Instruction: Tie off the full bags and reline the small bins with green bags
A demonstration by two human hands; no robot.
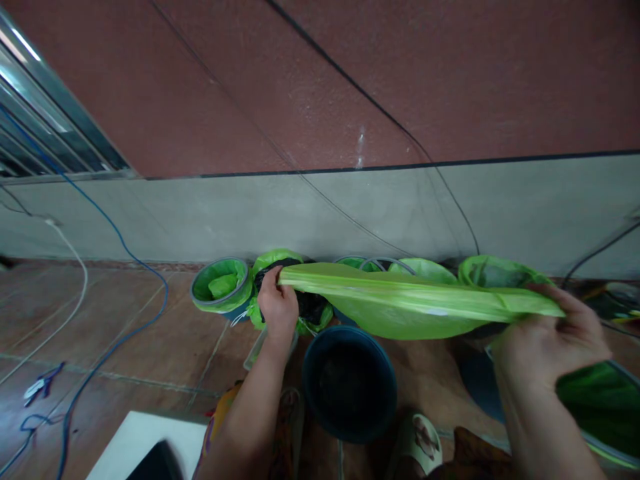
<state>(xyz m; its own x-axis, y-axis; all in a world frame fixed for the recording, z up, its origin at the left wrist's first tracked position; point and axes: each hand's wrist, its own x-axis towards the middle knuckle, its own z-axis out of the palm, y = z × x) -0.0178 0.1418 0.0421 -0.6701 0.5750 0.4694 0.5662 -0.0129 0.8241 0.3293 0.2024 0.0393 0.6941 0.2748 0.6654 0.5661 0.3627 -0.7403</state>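
A light green plastic bag (400, 300) is stretched sideways between my two hands, its upper part gathered into a long folded band. My left hand (278, 303) grips the band's left end, fingers closed on it. At the other end my right hand (560, 330) pinches the bag between thumb and fingers. Below the bag, between my feet, a dark blue bucket (350, 383) stands upright on the floor with its mouth up. Its inside is dark, and the bag hangs above and behind its rim without visibly touching it.
Along the wall stand a bin lined in green (223, 287) and several more green-lined bins, partly hidden. Another lined bin (600, 407) is at the right. A blue cable (127, 333) crosses the tiles. A white surface (150, 443) carries a black object; scissors (44, 385) lie left.
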